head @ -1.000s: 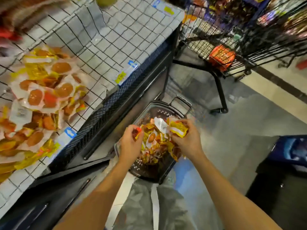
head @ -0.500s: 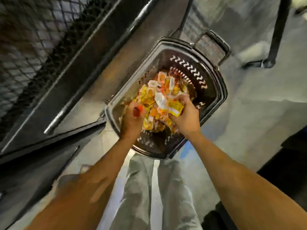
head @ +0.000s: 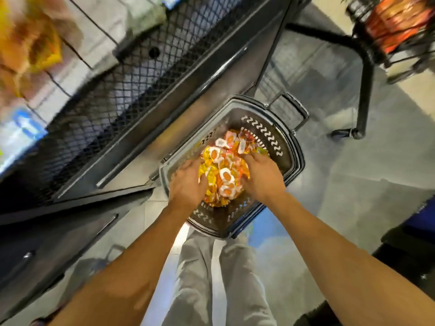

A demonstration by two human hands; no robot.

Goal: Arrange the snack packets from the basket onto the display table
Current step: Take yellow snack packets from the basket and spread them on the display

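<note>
Dark plastic shopping basket (head: pixel 286 147) on grey floor, open at top; access from above unobstructed. Heap of yellow-orange snack packets (head: pixel 223 170) fills centre, left hand (head: pixel 187 184) and right hand (head: pixel 262 176) pressed in at either side. Black mesh-fronted display table (head: pixel 113 90) walls off left flank. Black wire trolley frame (head: pixel 362 74) stands well apart, upper right. Grey-trousered legs (head: pixel 211 278) block near side.

One basket (head: pixel 290 147) is seen on the floor, and one heap of snack packets (head: pixel 223 168), too many and too jumbled to be counted, is held in it. Two hands are counted: one left hand (head: pixel 187 184) and one right hand (head: pixel 263 177).
</note>
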